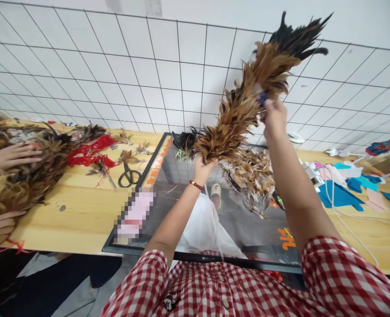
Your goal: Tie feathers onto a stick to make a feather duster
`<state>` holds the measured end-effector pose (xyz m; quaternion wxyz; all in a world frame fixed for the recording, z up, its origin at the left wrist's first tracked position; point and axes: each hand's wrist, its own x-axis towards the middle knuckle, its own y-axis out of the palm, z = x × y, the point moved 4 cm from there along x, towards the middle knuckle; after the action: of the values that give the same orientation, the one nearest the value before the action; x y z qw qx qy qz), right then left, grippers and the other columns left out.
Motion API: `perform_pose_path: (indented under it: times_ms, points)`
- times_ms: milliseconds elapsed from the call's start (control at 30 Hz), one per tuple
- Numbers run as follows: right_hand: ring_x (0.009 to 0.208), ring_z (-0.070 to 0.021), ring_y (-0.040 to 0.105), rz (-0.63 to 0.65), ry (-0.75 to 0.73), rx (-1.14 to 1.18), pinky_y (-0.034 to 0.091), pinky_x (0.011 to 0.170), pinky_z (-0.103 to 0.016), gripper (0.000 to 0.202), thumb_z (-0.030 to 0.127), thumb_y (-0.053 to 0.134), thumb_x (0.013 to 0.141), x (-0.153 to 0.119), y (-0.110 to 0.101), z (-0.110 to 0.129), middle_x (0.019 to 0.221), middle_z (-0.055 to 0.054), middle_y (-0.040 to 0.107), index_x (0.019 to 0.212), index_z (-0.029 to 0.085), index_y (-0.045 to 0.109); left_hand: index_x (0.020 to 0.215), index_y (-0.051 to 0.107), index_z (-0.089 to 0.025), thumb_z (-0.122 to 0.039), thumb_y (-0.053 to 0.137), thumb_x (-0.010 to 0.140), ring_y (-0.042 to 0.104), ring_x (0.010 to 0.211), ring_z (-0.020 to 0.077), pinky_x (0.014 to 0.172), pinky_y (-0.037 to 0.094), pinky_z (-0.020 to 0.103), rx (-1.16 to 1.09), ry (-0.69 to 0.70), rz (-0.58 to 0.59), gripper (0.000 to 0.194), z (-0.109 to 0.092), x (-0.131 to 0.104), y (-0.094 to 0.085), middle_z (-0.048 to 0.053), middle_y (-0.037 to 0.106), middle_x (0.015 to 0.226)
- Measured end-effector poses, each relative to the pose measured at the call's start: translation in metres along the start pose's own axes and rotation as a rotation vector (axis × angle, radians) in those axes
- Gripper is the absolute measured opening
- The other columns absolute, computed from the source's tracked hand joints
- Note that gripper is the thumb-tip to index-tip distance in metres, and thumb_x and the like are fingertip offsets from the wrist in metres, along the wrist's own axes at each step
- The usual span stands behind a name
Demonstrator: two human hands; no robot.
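Note:
A long feather duster (236, 116), brown with black tips at its far end, slants up to the right in front of the wall. My left hand (204, 169) is closed round its lower end; the feathers partly hide the fingers. Higher up, my right hand (276, 116) is closed on a small dark-blue object (262, 99) beside the feathers, too blurred to name. Below the duster, loose brown feathers (252, 176) lie heaped on a dark, shiny, black-framed panel (168, 207). A black feather bunch (183, 141) lies near the panel's back edge.
Black scissors (129, 176) and tangled red string (91, 149) lie on the wooden table (72, 207). At left, another person's hands (11, 158) touch a feather piece (31, 176). Coloured scraps (342, 193) and a white cable (342, 213) lie right. Behind stands a wire grid (180, 66).

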<state>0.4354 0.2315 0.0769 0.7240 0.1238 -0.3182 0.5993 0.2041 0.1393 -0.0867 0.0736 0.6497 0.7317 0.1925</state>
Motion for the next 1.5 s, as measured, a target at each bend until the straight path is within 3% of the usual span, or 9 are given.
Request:
perform_pose_path:
  times_ms: [133,333,467,633,767,867,1133,1367,1500]
  points:
    - [0.048,-0.0088,0.035,-0.134,0.151,0.212,0.027,0.046,-0.022,0.043,0.062,0.058,0.088,-0.001,-0.038,-0.012,0.066,0.004,0.049,0.076,0.024,0.041,0.077,0.046,-0.02,-0.033,0.087,0.068,0.031,0.038,0.0015,0.037,0.015,0.014,-0.287,-0.464,0.205,0.044,-0.004,-0.015,0.017,-0.011,0.043,0.059]
    - [0.051,-0.0096,0.034,0.357,0.29,0.175,0.029,0.049,-0.023,0.05,0.068,0.069,0.076,-0.13,0.026,0.001,0.064,0.006,0.044,0.089,0.024,0.05,0.073,0.046,-0.017,-0.026,0.075,0.086,0.029,0.034,0.0007,0.033,0.015,0.012,-0.5,-0.734,0.148,0.033,-0.009,-0.023,0.023,-0.01,0.039,0.055]
    - [0.066,-0.0167,0.053,0.429,0.113,-0.245,0.041,0.065,-0.03,0.041,0.061,0.063,0.084,-0.16,0.053,0.008,0.077,-0.002,0.06,0.093,0.022,0.054,0.075,0.05,-0.016,-0.023,0.055,0.099,0.029,0.033,0.0023,0.032,0.015,0.012,-0.578,-0.808,0.154,0.025,-0.012,-0.027,0.028,-0.008,0.039,0.053]
    - [0.069,-0.024,0.054,0.217,-0.028,-0.732,0.034,0.066,-0.032,0.035,0.057,0.059,0.09,-0.087,0.03,0.0,0.068,-0.005,0.059,0.093,0.021,0.059,0.068,0.048,-0.017,-0.037,0.048,0.102,0.022,0.032,0.0032,0.031,0.014,0.013,-0.564,-0.935,0.234,0.04,-0.016,-0.033,0.029,-0.008,0.03,0.048]
    - [0.07,-0.0189,0.045,-0.181,0.083,-0.648,0.034,0.072,-0.034,0.033,0.048,0.066,0.092,0.012,-0.039,-0.007,0.064,-0.001,0.048,0.075,0.023,0.051,0.072,0.054,-0.014,-0.035,0.056,0.098,0.025,0.034,0.0013,0.031,0.015,0.011,-0.584,-0.932,0.27,0.034,-0.015,-0.031,0.024,-0.003,0.044,0.055]
    - [0.07,-0.0161,0.04,-0.337,-0.001,-0.514,0.033,0.072,-0.035,0.037,0.055,0.059,0.096,0.02,-0.067,0.009,0.07,-0.001,0.051,0.076,0.024,0.05,0.081,0.061,-0.011,-0.033,0.054,0.099,0.027,0.035,0.0005,0.03,0.016,0.011,-0.59,-0.921,0.288,0.029,-0.012,-0.029,0.023,0.002,0.057,0.066]
    - [0.068,-0.0242,0.055,0.535,-0.258,-0.899,0.027,0.064,-0.033,0.04,0.059,0.057,0.092,-0.094,0.042,0.04,0.069,-0.008,0.062,0.093,0.019,0.061,0.085,0.062,-0.01,-0.036,0.049,0.1,0.027,0.035,-0.0005,0.031,0.016,0.011,-0.546,-0.864,0.386,0.032,-0.007,-0.027,0.021,0.003,0.057,0.072]
    - [0.083,-0.0197,0.049,-0.258,0.006,-0.708,0.035,0.083,-0.04,0.03,0.037,0.06,0.1,0.059,-0.038,0.047,0.091,-0.011,0.062,0.078,0.027,0.042,0.089,0.061,-0.012,-0.03,0.054,0.096,0.026,0.034,0.0006,0.03,0.014,0.011,-0.471,-0.866,0.377,0.02,-0.012,-0.018,0.007,0.001,0.055,0.068]
    - [0.074,-0.0184,0.041,-0.357,-0.269,-0.47,0.033,0.074,-0.037,0.039,0.049,0.048,0.103,0.036,-0.047,0.058,0.078,-0.006,0.051,0.073,0.029,0.033,0.088,0.06,-0.011,-0.034,0.05,0.098,0.024,0.034,-0.0004,0.03,0.015,0.011,-0.535,-0.805,0.377,0.027,-0.02,-0.015,0.004,0.002,0.055,0.072]
